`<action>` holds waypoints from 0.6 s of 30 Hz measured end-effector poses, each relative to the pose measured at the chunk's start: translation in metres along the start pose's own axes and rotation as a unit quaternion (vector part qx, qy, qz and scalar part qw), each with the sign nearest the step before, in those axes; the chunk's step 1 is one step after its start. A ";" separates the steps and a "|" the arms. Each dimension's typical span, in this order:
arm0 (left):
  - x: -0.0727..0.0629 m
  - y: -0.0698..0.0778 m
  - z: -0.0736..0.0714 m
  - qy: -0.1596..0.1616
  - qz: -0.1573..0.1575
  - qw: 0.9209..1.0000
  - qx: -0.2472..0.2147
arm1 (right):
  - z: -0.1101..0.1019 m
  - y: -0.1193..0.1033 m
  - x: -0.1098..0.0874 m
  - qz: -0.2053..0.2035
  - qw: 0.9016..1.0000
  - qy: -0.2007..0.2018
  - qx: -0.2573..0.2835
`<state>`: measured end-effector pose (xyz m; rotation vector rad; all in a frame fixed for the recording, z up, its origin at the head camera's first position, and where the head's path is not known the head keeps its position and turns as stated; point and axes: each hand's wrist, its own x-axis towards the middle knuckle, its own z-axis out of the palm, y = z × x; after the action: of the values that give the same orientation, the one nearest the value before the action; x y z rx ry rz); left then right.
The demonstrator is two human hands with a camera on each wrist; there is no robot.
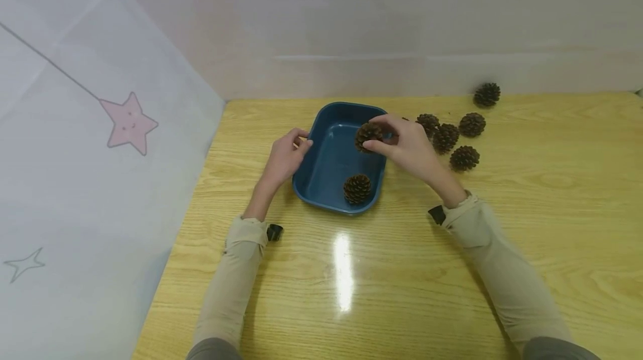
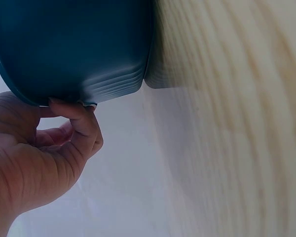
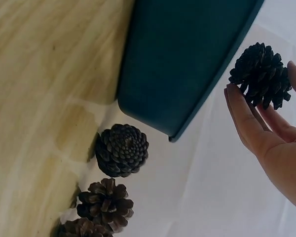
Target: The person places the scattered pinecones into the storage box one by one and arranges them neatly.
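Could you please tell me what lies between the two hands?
The head view shows the blue tray and, over it, the pine cone the right hand pinches.

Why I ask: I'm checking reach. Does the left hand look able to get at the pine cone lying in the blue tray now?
Probably yes: nothing covers the pine cone in the open blue tray. The left hand grips the tray, so it would likely have to let go first.

Both forearms (image 1: 509,276) extend forward, converging. Left hand (image 1: 285,158) pinches with bent fingers (image 2: 86,128); right hand (image 1: 411,147) (angled leftward) pinches between thumb (image 1: 380,147) and fingers.
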<state>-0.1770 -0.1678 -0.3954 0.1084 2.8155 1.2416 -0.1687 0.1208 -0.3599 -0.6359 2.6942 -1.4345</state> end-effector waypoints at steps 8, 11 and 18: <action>-0.001 0.000 0.000 0.003 0.001 1.000 -0.002 | 0.008 0.005 0.000 -0.002 0.999 -0.028 0.027; -0.001 0.000 0.000 0.002 0.002 1.000 -0.002 | 0.011 0.006 0.000 -0.004 0.999 -0.040 0.031; -0.001 0.000 0.000 -0.001 0.003 1.000 0.000 | 0.014 0.008 0.000 -0.003 0.999 -0.047 0.014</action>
<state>-0.1760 -0.1676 -0.3953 0.1186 2.8159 1.2436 -0.1680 0.1137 -0.3748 -0.6914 2.5987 -1.4021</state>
